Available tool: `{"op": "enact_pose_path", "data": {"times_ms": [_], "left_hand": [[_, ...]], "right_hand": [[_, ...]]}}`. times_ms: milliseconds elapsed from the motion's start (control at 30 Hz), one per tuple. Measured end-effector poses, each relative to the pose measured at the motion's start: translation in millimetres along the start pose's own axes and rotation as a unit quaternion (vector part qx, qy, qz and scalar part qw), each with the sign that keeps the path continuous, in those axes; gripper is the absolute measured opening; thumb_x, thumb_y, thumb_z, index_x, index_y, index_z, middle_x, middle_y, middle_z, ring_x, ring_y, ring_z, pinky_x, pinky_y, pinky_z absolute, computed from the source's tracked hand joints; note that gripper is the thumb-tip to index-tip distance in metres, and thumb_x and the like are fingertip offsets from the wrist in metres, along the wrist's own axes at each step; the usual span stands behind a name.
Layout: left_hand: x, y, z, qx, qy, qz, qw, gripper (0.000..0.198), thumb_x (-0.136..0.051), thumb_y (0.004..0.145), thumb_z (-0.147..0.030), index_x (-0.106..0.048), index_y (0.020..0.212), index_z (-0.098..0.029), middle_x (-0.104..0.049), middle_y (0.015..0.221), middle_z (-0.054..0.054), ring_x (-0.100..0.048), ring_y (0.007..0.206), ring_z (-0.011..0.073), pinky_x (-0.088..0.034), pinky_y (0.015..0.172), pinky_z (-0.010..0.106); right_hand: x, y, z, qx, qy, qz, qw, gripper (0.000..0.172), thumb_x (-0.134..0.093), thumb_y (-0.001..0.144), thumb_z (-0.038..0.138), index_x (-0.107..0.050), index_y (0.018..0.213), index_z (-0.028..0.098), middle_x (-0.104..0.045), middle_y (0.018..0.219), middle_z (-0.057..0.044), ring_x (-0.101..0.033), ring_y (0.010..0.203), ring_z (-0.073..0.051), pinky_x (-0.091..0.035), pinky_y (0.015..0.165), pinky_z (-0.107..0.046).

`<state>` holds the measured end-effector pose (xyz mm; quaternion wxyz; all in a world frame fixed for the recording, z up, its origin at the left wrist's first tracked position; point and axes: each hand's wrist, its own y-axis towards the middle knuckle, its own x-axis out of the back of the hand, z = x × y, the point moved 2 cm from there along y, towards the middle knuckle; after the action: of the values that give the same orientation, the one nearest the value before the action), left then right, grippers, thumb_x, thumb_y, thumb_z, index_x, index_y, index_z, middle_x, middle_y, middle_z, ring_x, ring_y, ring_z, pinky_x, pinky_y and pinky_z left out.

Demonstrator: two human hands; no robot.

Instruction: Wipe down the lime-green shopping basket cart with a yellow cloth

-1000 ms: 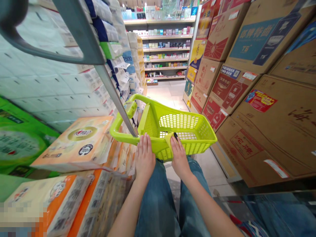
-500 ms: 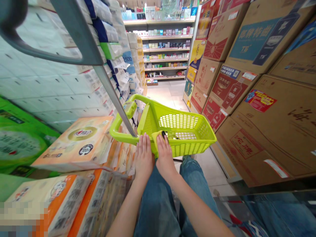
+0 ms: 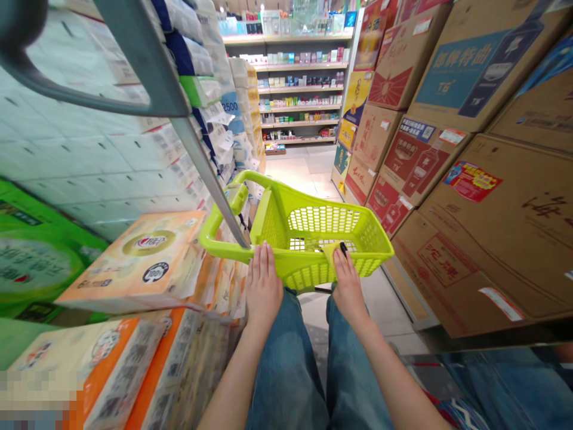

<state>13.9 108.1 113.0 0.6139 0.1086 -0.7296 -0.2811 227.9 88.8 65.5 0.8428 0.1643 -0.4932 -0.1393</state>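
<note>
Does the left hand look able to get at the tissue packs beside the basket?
Probably yes: the left hand rests on the lime-green basket, and the tissue packs sit beside it, nothing visible between.

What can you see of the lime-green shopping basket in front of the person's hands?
The lime-green shopping basket looks moulded from plastic, with mostly perforated walls and floor. A looped grip curves out at its near left corner. It sits in the aisle ahead of the person's legs. The left hand rests on the near rim, and the right hand rests on it too, beside a small yellow piece.
</note>
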Motion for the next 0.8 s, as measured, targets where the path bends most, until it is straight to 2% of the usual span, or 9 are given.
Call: {"op": "enact_pose_path", "data": {"times_ms": [67, 167, 300, 400, 467, 567, 700, 800], "left_hand": [[0.7, 0.1, 0.3, -0.003, 0.002, 0.001, 1.0, 0.085, -0.048, 0.081, -0.009, -0.009, 0.157, -0.008, -0.028, 0.161, 0.017, -0.019, 0.152, 0.0278, -0.025, 0.122, 0.046], [1.3, 0.5, 1.4, -0.007, 0.004, -0.003, 1.0, 0.085, -0.047, 0.081, -0.008, -0.009, 0.157, -0.007, -0.028, 0.161, 0.018, -0.019, 0.152, 0.028, -0.026, 0.122, 0.046], [-1.7, 0.4, 3.6, -0.006, 0.015, -0.012, 1.0, 0.08, -0.043, 0.085, -0.008, -0.008, 0.157, -0.009, -0.031, 0.16, 0.018, -0.022, 0.151, 0.0277, -0.03, 0.12, 0.046], [-4.1, -0.6, 4.4, -0.003, 0.037, -0.015, 0.999, 0.074, -0.038, 0.09, -0.01, -0.007, 0.158, -0.01, -0.03, 0.161, 0.016, -0.021, 0.151, 0.0268, -0.032, 0.119, 0.046], [-4.2, -1.2, 3.8, -0.003, 0.036, -0.007, 0.999, 0.076, -0.04, 0.089, -0.01, -0.007, 0.158, -0.009, -0.028, 0.161, 0.016, -0.021, 0.151, 0.0268, -0.031, 0.12, 0.046], [-2.3, -1.3, 1.7, -0.004, 0.027, 0.004, 1.0, 0.083, -0.046, 0.083, -0.01, -0.009, 0.157, -0.007, -0.027, 0.162, 0.017, -0.02, 0.151, 0.0274, -0.028, 0.121, 0.046], [-0.6, -0.7, 0.1, -0.003, 0.026, 0.009, 1.0, 0.085, -0.048, 0.081, -0.009, -0.01, 0.157, -0.005, -0.026, 0.162, 0.017, -0.019, 0.152, 0.0282, -0.026, 0.122, 0.046], [-0.8, -0.5, 0.1, -0.005, 0.022, 0.008, 1.0, 0.085, -0.048, 0.081, -0.009, -0.01, 0.157, -0.005, -0.026, 0.162, 0.017, -0.019, 0.152, 0.0285, -0.026, 0.122, 0.046]], "right_hand": [[-0.2, 0.6, 0.9, -0.03, -0.007, -0.006, 1.0, 0.087, -0.033, 0.071, -0.008, -0.027, 0.155, 0.013, -0.034, 0.16, -0.01, -0.016, 0.152, -0.026, -0.031, 0.119, -0.051], [-8.5, 9.0, 33.9, -0.048, 0.004, 0.009, 0.999, 0.088, -0.036, 0.068, -0.007, -0.029, 0.154, 0.01, -0.033, 0.16, -0.011, -0.014, 0.152, -0.028, -0.03, 0.119, -0.052], [-24.8, 24.1, 102.7, 0.017, 0.066, 0.059, 0.996, 0.086, -0.039, 0.07, -0.004, -0.029, 0.155, 0.012, -0.031, 0.162, -0.009, -0.014, 0.153, -0.026, -0.029, 0.12, -0.05], [-29.2, 28.4, 125.9, 0.052, 0.103, 0.06, 0.992, 0.086, -0.04, 0.072, -0.004, -0.028, 0.155, 0.015, -0.032, 0.161, -0.008, -0.013, 0.153, -0.025, -0.028, 0.12, -0.05], [-27.6, 26.5, 119.5, 0.077, 0.113, 0.056, 0.989, 0.089, -0.039, 0.071, -0.006, -0.025, 0.156, 0.016, -0.032, 0.161, -0.008, -0.013, 0.153, -0.023, -0.028, 0.121, -0.049], [-21.1, 19.5, 86.0, 0.09, 0.095, 0.041, 0.991, 0.094, -0.036, 0.068, -0.008, -0.021, 0.157, 0.017, -0.034, 0.16, -0.007, -0.014, 0.153, -0.021, -0.028, 0.121, -0.048], [-8.4, 8.1, 26.8, 0.048, 0.026, 0.01, 0.998, 0.094, -0.034, 0.069, -0.009, -0.018, 0.158, 0.019, -0.035, 0.159, -0.008, -0.017, 0.152, -0.023, -0.03, 0.12, -0.05], [-0.5, 1.4, -5.2, 0.022, -0.008, -0.013, 1.0, 0.095, -0.034, 0.07, -0.009, -0.016, 0.158, 0.021, -0.036, 0.159, -0.008, -0.019, 0.152, -0.026, -0.033, 0.118, -0.052]]}}
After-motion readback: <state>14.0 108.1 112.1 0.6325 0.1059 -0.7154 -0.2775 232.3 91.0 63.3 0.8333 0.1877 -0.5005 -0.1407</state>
